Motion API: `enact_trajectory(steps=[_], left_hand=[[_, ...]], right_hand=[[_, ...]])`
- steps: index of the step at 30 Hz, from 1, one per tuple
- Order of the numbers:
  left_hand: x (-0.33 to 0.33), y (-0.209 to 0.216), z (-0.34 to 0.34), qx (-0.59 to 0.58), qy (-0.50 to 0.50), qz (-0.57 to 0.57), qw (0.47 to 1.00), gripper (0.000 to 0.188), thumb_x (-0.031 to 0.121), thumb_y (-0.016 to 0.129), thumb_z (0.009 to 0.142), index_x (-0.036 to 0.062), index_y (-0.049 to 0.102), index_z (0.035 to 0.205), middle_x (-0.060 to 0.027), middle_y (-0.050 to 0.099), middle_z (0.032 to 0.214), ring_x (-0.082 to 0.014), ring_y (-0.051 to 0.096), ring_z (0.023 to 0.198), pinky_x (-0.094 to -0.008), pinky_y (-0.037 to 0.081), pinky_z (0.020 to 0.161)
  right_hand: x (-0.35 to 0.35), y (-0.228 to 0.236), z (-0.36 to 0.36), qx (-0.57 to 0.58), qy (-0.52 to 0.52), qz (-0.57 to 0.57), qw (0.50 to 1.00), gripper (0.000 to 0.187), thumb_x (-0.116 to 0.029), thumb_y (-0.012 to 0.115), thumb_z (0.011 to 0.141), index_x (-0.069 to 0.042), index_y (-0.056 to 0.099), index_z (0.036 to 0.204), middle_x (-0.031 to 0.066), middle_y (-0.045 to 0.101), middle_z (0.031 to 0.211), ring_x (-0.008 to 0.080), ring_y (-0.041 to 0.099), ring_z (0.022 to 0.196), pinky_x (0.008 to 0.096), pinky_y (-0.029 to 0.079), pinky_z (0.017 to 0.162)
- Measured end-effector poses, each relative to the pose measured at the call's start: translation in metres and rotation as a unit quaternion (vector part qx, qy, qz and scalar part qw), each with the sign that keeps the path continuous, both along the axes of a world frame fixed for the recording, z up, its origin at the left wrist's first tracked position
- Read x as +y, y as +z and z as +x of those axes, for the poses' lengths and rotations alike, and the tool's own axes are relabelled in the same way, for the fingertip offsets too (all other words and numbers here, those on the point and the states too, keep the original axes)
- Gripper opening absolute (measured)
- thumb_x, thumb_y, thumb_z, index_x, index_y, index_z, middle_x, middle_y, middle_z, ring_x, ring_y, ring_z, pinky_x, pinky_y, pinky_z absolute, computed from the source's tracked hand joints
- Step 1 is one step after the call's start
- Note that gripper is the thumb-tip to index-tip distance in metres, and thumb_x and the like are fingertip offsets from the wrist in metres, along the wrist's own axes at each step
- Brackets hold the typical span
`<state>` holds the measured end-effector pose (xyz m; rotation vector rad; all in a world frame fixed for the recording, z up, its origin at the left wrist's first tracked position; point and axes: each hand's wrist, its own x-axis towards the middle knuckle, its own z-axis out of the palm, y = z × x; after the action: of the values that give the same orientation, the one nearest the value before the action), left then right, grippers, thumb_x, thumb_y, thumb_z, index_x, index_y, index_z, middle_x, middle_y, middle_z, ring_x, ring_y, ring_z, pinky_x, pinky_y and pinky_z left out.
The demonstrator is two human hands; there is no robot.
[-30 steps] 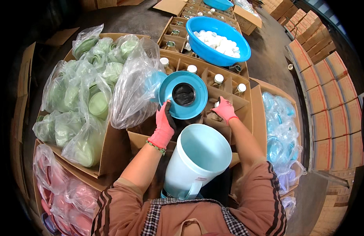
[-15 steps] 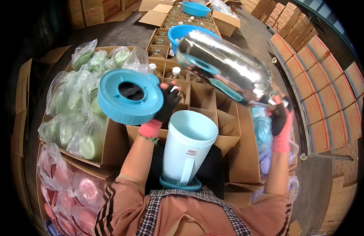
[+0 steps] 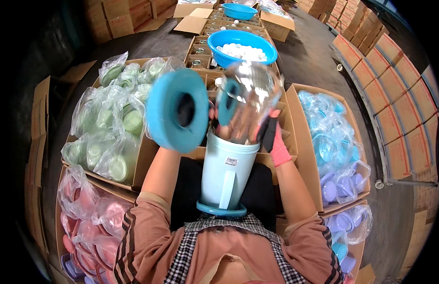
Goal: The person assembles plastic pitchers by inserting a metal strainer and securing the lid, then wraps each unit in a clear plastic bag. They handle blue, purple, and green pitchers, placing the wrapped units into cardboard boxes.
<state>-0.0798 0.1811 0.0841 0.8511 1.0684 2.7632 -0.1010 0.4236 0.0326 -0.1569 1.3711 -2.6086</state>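
Note:
A light blue flask casing point(image 3: 215, 173) with a side handle stands upright between my legs, on a darker blue base point(image 3: 221, 211). The shiny silver glass flask liner point(image 3: 250, 102) is upright, its lower end inside the casing's mouth. My right hand point(image 3: 271, 131), in a black and pink fingerless glove, grips the liner's right side low down. A blue ring-shaped collar point(image 3: 158, 111) with a central hole hangs from my left hand point(image 3: 212, 115). The collar, blurred by motion, hides most of that hand; its fingertips show beside the liner.
Left stand cartons of bagged green parts point(image 3: 105, 123) and pink parts point(image 3: 94, 213). Right are cartons of bagged blue parts point(image 3: 326, 128) and purple parts point(image 3: 345, 187). Ahead, a blue basin point(image 3: 214, 49) of white caps rests on a divided carton. Stacked cartons point(image 3: 387, 113) line the right.
My right hand has brought the liner left and turned it upright, its lower end into the casing. My left hand with the collar has moved right, and the collar has tilted steeply.

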Motion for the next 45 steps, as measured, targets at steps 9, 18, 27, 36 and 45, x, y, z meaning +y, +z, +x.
enact_trajectory(steps=[9,18,27,36,45], left_hand=[[-0.004,-0.075,0.017,-0.039,0.001,0.079,0.996,0.036,0.030,0.044,0.085,-0.0038,0.054,0.093,-0.0203,0.056,0.089,-0.0302,0.048,0.100,-0.0366,0.039,0.090],[0.000,-0.054,0.024,-0.113,-0.058,0.047,0.991,0.034,0.030,0.040,0.088,0.0012,0.055,0.098,-0.0198,0.056,0.096,-0.0288,0.044,0.108,-0.0400,0.029,0.099],[0.011,-0.014,-0.041,0.101,0.215,-0.258,0.936,0.066,0.017,0.059,0.076,0.0012,0.025,0.129,-0.0138,0.038,0.125,-0.0211,0.039,0.114,-0.0311,0.032,0.095],[0.011,-0.093,-0.019,0.020,0.091,-0.328,0.940,0.080,0.064,0.042,0.076,-0.0015,0.037,0.121,-0.0156,0.031,0.131,-0.0226,0.035,0.117,-0.0349,0.026,0.098],[-0.003,-0.073,0.007,0.172,0.171,-0.425,0.872,0.061,0.053,0.046,0.080,-0.0023,0.046,0.107,-0.0231,0.032,0.129,-0.0347,0.034,0.119,-0.0424,0.027,0.097]], right_hand=[[-0.010,0.031,0.011,0.194,0.025,0.510,0.838,0.084,-0.023,0.078,0.056,-0.002,0.034,0.125,0.0122,0.049,0.109,0.0185,0.054,0.091,0.0291,0.043,0.080],[-0.019,0.067,-0.004,0.168,0.317,0.643,0.676,0.045,-0.029,0.069,0.063,-0.004,0.059,0.100,0.0101,0.059,0.081,0.0161,0.055,0.079,0.0283,0.042,0.072],[-0.014,0.063,-0.036,0.039,0.052,0.101,0.993,0.074,-0.063,0.038,0.078,0.001,0.047,0.115,0.0099,0.052,0.106,0.0163,0.048,0.098,0.0293,0.040,0.087],[0.012,-0.047,-0.022,0.054,0.066,0.097,0.992,0.064,-0.053,0.035,0.085,0.004,0.047,0.113,0.0140,0.052,0.111,0.0206,0.049,0.103,0.0337,0.038,0.090],[0.010,-0.016,0.009,0.165,0.026,0.135,0.977,0.039,-0.029,0.048,0.085,0.004,0.052,0.107,0.0118,0.056,0.104,0.0184,0.048,0.102,0.0298,0.034,0.092]])
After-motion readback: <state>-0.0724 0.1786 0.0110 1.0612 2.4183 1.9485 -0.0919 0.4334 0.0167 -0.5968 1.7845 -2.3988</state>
